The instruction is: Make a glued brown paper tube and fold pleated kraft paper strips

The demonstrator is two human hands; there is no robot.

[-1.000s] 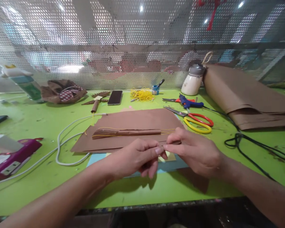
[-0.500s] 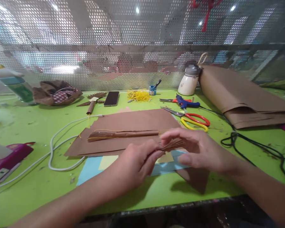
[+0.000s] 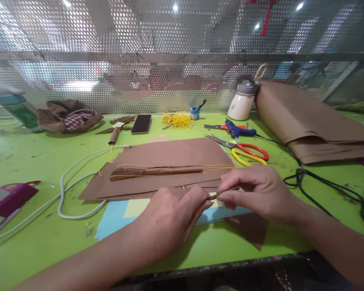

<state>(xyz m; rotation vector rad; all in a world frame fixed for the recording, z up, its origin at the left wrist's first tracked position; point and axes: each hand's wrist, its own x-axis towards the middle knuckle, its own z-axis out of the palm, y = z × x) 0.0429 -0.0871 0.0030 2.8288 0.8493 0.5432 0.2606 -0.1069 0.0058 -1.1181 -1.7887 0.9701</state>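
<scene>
My left hand (image 3: 177, 214) is closed on one end of a strip of fringed brown paper (image 3: 213, 197), most of it hidden by my fingers. My right hand (image 3: 257, 190) pinches the other end between thumb and fingertips. Just beyond both hands lie brown paper sheets (image 3: 176, 151). On them rests a thin brown paper roll (image 3: 172, 170) with a fringed left end and yellow strings along it. Light blue paper (image 3: 112, 220) and pale yellow paper (image 3: 136, 208) show beneath. A dark brown paper piece (image 3: 251, 228) lies below my right wrist.
Scissors (image 3: 251, 151) with red and yellow handles and a blue glue gun (image 3: 238, 129) lie at right. Behind are a phone (image 3: 141, 124), yellow shreds (image 3: 176, 120) and a white bottle (image 3: 240, 103). A white cable (image 3: 62, 194) loops at left; folded brown paper (image 3: 315, 117) sits right.
The fingers of my right hand, spread around the fringed strips before, have closed into a pinch on the paper. The view has shifted slightly.
</scene>
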